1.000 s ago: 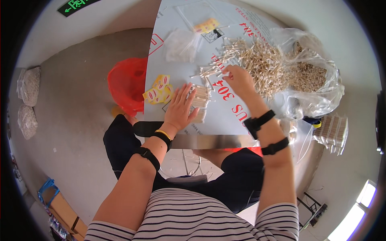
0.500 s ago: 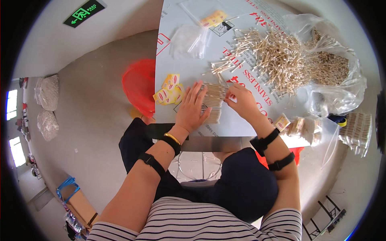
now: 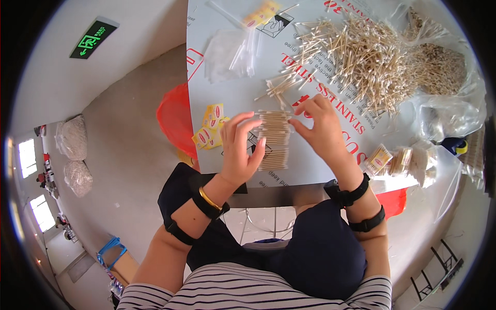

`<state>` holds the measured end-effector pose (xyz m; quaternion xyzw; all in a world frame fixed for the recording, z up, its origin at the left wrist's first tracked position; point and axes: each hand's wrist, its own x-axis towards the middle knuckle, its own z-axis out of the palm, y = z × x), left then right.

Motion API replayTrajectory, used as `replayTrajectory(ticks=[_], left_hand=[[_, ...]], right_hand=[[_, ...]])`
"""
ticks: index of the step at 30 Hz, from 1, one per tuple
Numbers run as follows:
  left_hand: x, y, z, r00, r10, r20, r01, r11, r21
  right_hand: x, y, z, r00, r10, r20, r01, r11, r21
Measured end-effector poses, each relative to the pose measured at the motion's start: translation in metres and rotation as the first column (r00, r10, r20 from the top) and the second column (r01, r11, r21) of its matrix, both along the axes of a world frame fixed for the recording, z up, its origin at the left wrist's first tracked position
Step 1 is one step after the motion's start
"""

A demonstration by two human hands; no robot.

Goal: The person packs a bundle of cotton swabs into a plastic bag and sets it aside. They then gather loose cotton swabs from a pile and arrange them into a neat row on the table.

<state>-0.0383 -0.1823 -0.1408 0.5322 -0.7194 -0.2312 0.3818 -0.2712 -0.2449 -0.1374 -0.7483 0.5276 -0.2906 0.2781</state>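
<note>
A row of cotton swabs (image 3: 274,127) lies side by side on the table in front of me, with a second, smaller row of swabs (image 3: 273,159) just nearer to me. My left hand (image 3: 238,150) is at the left ends of both rows, its fingers spread and bent, the tips close to the swabs. On the other side, my right hand (image 3: 321,129) hovers by the right ends; thumb and forefinger are apart, with nothing visible between them. A large heap of loose cotton swabs (image 3: 361,59) is beyond, with a few scattered swabs (image 3: 281,88) at its left edge.
Yellow printed paper labels (image 3: 211,129) lie left of my left hand. Clear plastic bags (image 3: 227,57) sit farther back. An open clear bag (image 3: 444,111) of swabs stands at the right, near small filled packs (image 3: 380,159). A red bag (image 3: 173,121) hangs beside the table's left edge.
My left hand has lifted off the swabs and its fingers have curled up. My right hand has drawn back from the row, its fingers parting. The whole view has shifted slightly.
</note>
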Motion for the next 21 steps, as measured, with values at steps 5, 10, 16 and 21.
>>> replayTrajectory(ticks=[5, 10, 16, 21], left_hand=[[-0.009, -0.066, 0.01, 0.955, -0.023, 0.296, 0.056, 0.993, -0.103], [-0.01, -0.096, 0.002, 0.844, -0.195, 0.499, 0.277, 0.956, -0.095], [-0.008, -0.106, -0.002, 0.818, -0.211, 0.535, 0.328, 0.935, -0.133], [-0.009, -0.115, -0.003, 0.811, -0.226, 0.539, 0.355, 0.923, -0.146]], right_hand=[[0.015, 0.006, -0.011, 0.995, -0.04, -0.09, 0.039, 0.999, -0.014], [0.018, 0.01, -0.022, 0.99, -0.083, -0.111, 0.08, 0.996, -0.037], [0.017, 0.007, -0.02, 0.981, -0.112, -0.158, 0.107, 0.993, -0.041], [0.008, 0.006, -0.014, 0.989, -0.104, -0.102, 0.109, 0.993, 0.046]])
